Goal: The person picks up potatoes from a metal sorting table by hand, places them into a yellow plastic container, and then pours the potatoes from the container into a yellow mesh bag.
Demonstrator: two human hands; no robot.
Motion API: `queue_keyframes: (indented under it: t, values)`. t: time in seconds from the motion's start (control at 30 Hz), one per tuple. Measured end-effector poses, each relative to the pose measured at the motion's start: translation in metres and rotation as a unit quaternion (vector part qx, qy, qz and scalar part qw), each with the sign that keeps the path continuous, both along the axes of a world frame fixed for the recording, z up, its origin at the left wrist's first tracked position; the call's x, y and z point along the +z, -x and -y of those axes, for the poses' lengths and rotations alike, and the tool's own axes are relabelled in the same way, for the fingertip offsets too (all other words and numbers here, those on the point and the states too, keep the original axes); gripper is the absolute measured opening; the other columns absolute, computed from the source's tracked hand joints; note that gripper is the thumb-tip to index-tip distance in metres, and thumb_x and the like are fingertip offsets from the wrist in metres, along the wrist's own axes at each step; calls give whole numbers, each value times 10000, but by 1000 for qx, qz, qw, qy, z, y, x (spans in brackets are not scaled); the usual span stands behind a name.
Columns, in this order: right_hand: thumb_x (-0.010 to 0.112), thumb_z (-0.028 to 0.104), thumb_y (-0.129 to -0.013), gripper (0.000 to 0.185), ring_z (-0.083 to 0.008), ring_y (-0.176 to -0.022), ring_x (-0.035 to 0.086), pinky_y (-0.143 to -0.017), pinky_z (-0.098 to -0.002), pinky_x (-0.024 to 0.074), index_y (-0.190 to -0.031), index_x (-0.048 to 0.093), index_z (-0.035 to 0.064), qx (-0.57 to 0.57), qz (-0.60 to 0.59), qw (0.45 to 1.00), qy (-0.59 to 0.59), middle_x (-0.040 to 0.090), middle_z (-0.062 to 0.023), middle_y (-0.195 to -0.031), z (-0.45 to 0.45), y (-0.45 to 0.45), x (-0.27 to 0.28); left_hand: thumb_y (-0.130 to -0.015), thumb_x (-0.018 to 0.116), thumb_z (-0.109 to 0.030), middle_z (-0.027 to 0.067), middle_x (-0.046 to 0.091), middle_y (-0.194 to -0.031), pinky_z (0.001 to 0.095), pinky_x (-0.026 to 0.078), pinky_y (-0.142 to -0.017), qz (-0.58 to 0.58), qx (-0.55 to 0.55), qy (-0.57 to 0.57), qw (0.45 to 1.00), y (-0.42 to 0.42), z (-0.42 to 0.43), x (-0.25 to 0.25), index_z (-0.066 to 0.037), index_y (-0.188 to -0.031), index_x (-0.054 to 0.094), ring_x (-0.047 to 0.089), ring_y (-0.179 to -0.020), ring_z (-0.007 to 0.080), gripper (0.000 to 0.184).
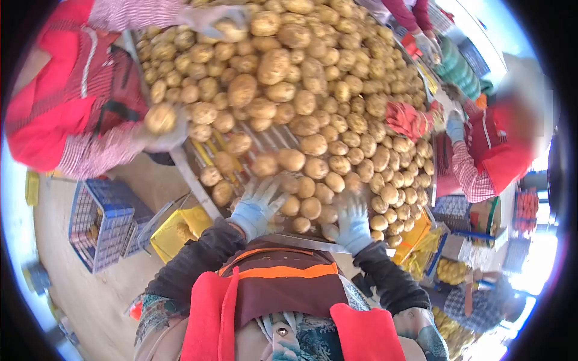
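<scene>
1. Left of the worktop: a blue crate [129,210] stands on the floor. A yellow container [165,243], nearer the worktop's left edge, holds a few potatoes, so some appear to be off the worktop.
2. Left edge: a co-worker's gloved hand [174,135] holds a single potato [161,118] just outside the edge.
3. Near-left part: metal slats [271,141] show between scattered potatoes. Judged the most advanced portion.
4. Near edge, toward its left corner: the left hand [254,212], gloved, is open, palm down, fingers spread among potatoes. No grip seen.
5. Middle and far edge: the potatoes [304,102] lie thickly across the worktop, heaviest toward the far edge. Judged the bulk of what is left.
6. Near edge, right of centre: the right hand [353,227], gloved, is open, fingers extended toward the potatoes. Fingertips blurred; exact contact cannot be told.
7. Right edge: a red cloth [408,119] lies on the potatoes near this edge, where they are closely packed; little progress judged here.
8. Beyond the near-right corner: a filled yellow bag [451,272] shows potatoes off the worktop. Overall finding: judged well short of completion.
</scene>
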State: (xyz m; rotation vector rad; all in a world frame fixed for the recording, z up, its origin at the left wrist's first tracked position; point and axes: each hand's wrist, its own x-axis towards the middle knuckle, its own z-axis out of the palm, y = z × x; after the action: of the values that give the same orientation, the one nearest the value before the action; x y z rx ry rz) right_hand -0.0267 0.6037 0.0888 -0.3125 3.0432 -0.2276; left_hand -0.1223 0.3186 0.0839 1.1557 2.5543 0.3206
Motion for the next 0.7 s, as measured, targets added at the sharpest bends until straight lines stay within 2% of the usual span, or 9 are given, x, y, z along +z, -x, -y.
queue_keyframes:
  t: [0.1,0.17,0.23,0.33,0.4,0.5,0.6,0.67,0.7]
  values:
    - [682,416,-726,727,-396,-1276,373,-1046,-602,272,-1346,449,118,-39,-16,999,25,417,-174,-1366,-27,-23,-23,-698,728,-519,226,174,-1511,556,143,-1133,-4,5,-23,1000,12,-34,-1,-98,-1466,265,178,-1405,394,991]
    - [688,369,-743,668,-389,-1228,430,-1011,-556,343,-1323,468,119,-88,-63,988,-108,436,-160,-1352,-53,-26,-44,-703,744,-472,228,157,-1512,533,148,-1143,-19,-9,-1,1000,24,-51,-5,-93,-1469,251,170,-1403,403,987]
    - [667,313,-787,501,-343,-1122,528,-957,-453,415,-1209,531,80,-198,-88,976,5,532,-141,-1219,-68,-19,-39,-704,758,-436,219,164,-1512,536,141,-1146,-7,-69,-50,996,40,-72,-9,-76,-1465,257,161,-1407,396,980]
    - [674,255,-789,439,-328,-1099,542,-928,-441,440,-1167,555,65,-201,-141,969,14,553,-139,-1184,-70,4,-36,-750,719,-407,213,167,-1513,534,145,-1148,-7,-101,9,995,56,-91,-15,-43,-1445,290,152,-1417,378,894]
    - [675,178,-780,388,-332,-1078,546,-894,-446,460,-1133,572,55,-141,-207,960,128,555,-136,-1178,-41,30,-14,-817,653,-349,198,234,-1494,521,180,-1139,-37,-103,-3,994,58,-93,-19,-39,-1414,341,167,-1421,360,742]
    - [601,79,-774,397,-339,-1104,541,-909,-441,468,-1166,546,40,-65,-110,985,115,539,-174,-1208,0,88,-15,-839,627,-291,178,310,-1466,494,209,-1131,-6,-120,68,990,50,-100,9,-41,-1391,376,217,-1402,356,655]
    - [579,90,-787,383,-353,-1114,533,-895,-451,469,-1165,544,40,64,-144,987,8,540,-162,-1213,18,113,-32,-847,612,-254,183,463,-1351,447,309,-1085,-23,-160,-85,983,19,-57,-32,-28,-1317,472,394,-1291,355,540]
    - [580,117,-804,401,-336,-1105,551,-892,-446,469,-1198,528,60,27,116,989,-82,550,-139,-1199,28,126,-21,-853,614,-260,190,498,-1313,437,349,-1062,13,-175,-196,965,8,-42,-32,-22,-1299,494,447,-1246,357,520]
    - [580,117,-804,401,-336,-1105,551,-892,-446,469,-1198,528,60,31,118,989,-81,550,-139,-1199,27,126,-12,-874,608,-284,173,525,-1291,421,375,-1041,141,-100,-183,968,1,-40,-2,-19,-1281,514,471,-1228,340,495]
